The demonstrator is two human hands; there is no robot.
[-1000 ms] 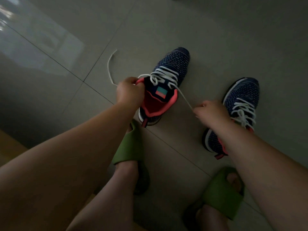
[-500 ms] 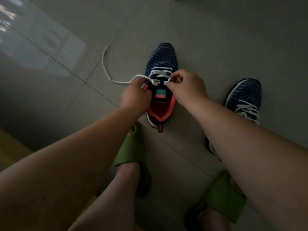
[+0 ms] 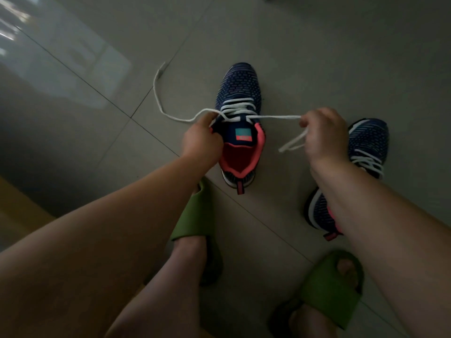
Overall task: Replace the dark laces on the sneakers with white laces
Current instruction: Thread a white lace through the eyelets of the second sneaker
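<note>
Right hand [image 3: 325, 137] now pulled lace [image 3: 275, 116] out rightward, away from sneaker [image 3: 240, 93].

Two sneakers stand on the floor [image 3: 317, 57]: the near sneaker [image 3: 240, 93] left, the other sneaker [image 3: 368, 142] right, slippers [image 3: 195, 213] nearer the person.

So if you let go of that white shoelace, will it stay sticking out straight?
Probably not. The white lace looks straight only where the right hand pulls it; its free end curves limply on the floor. Likely light, too.
</note>
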